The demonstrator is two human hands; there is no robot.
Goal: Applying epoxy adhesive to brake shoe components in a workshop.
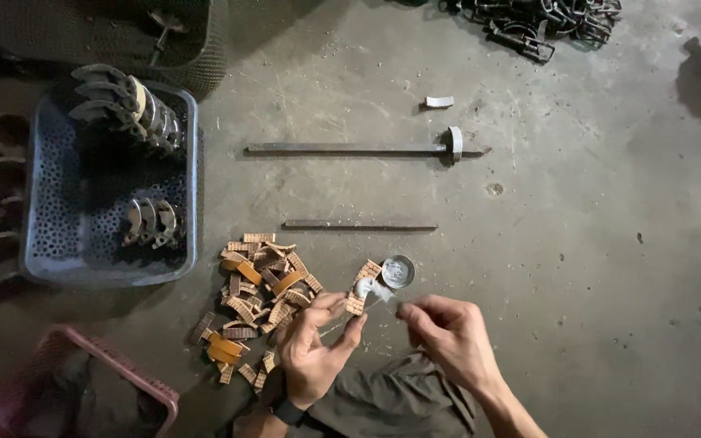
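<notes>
My left hand (316,345) pinches a small curved brown lining piece (363,285) between thumb and fingers, low in the middle of the view. My right hand (446,334) holds a thin stick whose tip reaches a white smear on that piece. Just beyond the piece sits a small round open tin (398,272) on the concrete floor. A heap of similar brown and orange lining pieces (257,300) lies to the left of my left hand.
A blue perforated basket (46,243) with curved metal shoes stands at left, a pink basket (135,381) at bottom left. Two long metal bars (342,149) (359,225) lie ahead. A tangle of dark metal parts (541,20) sits at the top.
</notes>
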